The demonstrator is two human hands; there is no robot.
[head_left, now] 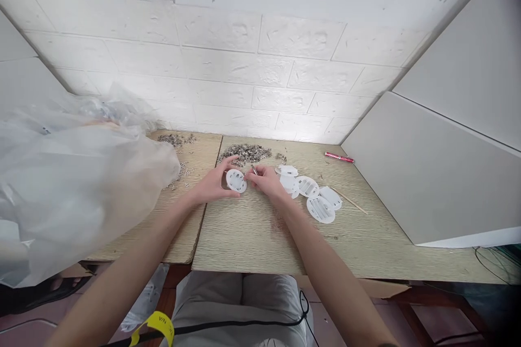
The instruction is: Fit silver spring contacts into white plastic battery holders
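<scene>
My left hand [215, 183] is closed around the edge of a white slotted plastic disc [236, 181], thumb below and fingers above, holding it tilted up over the table. At the disc's right edge is my right hand [264, 180], its fingers pinched on a thin dark pen-like tool [254, 170]. The tool's lower end is hidden by the fingers. Just behind both hands lies a heap of small metal pieces [246, 153]. To the right of my right hand, several more white slotted discs [321, 209] lie on the table, some overlapping.
A large translucent plastic bag [89, 190] bulges over the left table. Next to it lies another scatter of small metal pieces [173, 140]. A red pen [339, 158] and a thin wooden stick [350, 200] lie to the right. A grey panel [431, 184] bounds the right side.
</scene>
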